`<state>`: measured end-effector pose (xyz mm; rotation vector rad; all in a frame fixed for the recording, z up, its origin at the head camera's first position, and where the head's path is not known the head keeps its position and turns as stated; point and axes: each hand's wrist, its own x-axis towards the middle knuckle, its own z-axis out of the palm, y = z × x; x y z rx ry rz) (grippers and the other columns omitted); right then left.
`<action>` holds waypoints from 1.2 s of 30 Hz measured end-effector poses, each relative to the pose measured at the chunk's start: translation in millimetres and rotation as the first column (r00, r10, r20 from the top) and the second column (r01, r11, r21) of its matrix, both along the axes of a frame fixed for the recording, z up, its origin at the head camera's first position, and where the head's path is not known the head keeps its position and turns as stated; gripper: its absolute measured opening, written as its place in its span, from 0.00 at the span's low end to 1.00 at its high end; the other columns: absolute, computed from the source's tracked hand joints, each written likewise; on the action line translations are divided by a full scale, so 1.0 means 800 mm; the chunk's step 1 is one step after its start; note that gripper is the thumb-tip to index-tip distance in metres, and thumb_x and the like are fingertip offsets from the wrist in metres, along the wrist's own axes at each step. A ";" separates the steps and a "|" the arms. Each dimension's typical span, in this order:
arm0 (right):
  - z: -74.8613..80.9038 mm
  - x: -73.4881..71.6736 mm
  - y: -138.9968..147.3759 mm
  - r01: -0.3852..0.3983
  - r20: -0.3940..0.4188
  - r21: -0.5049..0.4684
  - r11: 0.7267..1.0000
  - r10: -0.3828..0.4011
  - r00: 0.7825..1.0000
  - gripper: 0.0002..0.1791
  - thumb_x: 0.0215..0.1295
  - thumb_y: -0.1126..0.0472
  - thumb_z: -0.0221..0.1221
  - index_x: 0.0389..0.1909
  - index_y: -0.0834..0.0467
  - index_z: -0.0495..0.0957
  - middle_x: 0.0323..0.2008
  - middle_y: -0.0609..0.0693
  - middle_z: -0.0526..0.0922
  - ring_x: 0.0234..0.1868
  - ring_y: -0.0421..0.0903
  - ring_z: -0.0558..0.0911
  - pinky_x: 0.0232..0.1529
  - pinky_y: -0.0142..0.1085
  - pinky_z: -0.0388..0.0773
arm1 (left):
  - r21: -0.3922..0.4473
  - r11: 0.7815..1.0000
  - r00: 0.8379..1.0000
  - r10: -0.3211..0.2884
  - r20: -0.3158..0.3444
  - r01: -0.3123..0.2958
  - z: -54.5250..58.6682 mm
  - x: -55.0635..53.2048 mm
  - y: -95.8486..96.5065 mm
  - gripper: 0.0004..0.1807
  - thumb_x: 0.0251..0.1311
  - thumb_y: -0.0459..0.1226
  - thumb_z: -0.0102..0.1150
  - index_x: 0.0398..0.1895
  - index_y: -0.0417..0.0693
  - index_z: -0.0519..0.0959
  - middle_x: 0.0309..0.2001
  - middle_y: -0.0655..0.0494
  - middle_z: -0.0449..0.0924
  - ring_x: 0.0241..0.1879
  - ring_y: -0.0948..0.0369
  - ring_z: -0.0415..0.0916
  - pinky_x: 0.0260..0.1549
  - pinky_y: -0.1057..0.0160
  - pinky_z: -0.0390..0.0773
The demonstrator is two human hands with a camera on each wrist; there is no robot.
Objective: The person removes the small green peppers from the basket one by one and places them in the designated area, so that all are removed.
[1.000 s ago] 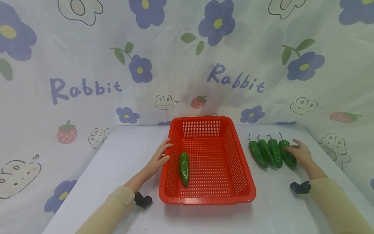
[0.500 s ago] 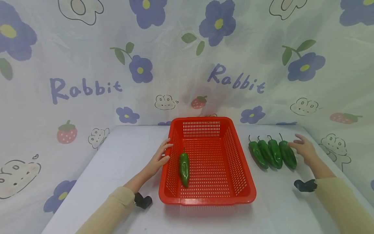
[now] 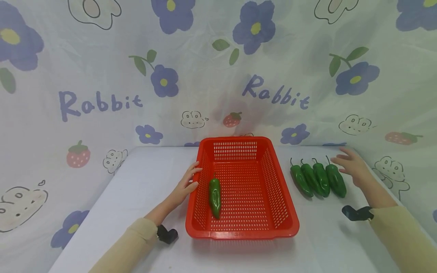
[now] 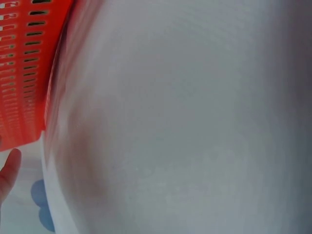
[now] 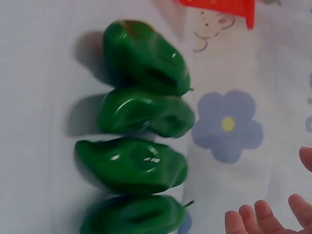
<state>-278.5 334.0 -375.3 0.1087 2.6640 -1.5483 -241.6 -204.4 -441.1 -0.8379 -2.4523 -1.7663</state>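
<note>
In the head view, a red plastic basket (image 3: 242, 234) with slotted walls stands mid-table, and one green chili pepper (image 3: 215, 197) lies along its left side inside. My left hand (image 3: 183, 185) rests at the basket's left rim, fingers extended over it. To the right of the basket, several green peppers lie side by side, stems pointing away. My right hand (image 3: 355, 167) is spread in the air just beyond the rightmost pepper (image 3: 336, 182), holding nothing. The right wrist view shows its fingertips at the lower right, apart from the glossy peppers (image 5: 141, 163).
The white table (image 3: 143, 178) runs back to a cloth backdrop (image 3: 211, 68) printed with flowers, rabbits and strawberries. A black wrist camera (image 3: 167, 234) is strapped to the left wrist, another black wrist camera (image 3: 356, 213) to the right one.
My right hand has lifted off the rightmost pepper and drawn back to the right and upward, its fingers spreading. The left hand, basket and peppers stay in place.
</note>
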 end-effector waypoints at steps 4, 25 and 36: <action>0.014 0.004 -0.012 -0.056 -0.009 -0.009 0.998 0.056 0.998 0.44 0.67 0.50 0.47 0.69 0.66 0.30 0.66 0.76 0.42 0.64 0.71 0.51 0.58 0.56 0.60 | -0.001 1.000 1.000 -0.001 -0.003 0.001 -0.001 -0.001 0.000 0.26 0.61 0.33 0.42 0.64 0.39 0.58 0.72 0.44 0.37 0.59 0.40 0.58 0.44 0.69 0.73; 0.079 0.033 -0.105 -0.143 -0.104 -0.105 0.984 0.132 0.986 0.41 0.66 0.50 0.49 0.71 0.57 0.37 0.69 0.67 0.46 0.62 0.62 0.61 0.39 0.25 0.75 | 0.004 1.000 1.000 -0.010 -0.007 0.011 0.003 0.001 0.000 0.25 0.61 0.31 0.42 0.64 0.37 0.58 0.71 0.42 0.37 0.57 0.41 0.59 0.42 0.68 0.74; 0.094 0.036 -0.149 -0.273 -0.064 -0.202 0.941 0.266 0.962 0.42 0.65 0.54 0.53 0.71 0.56 0.39 0.68 0.65 0.49 0.56 0.50 0.69 0.45 0.35 0.76 | 0.008 1.000 1.000 -0.009 -0.006 0.009 0.003 0.001 0.000 0.25 0.61 0.32 0.42 0.63 0.37 0.58 0.71 0.43 0.38 0.56 0.41 0.59 0.43 0.69 0.74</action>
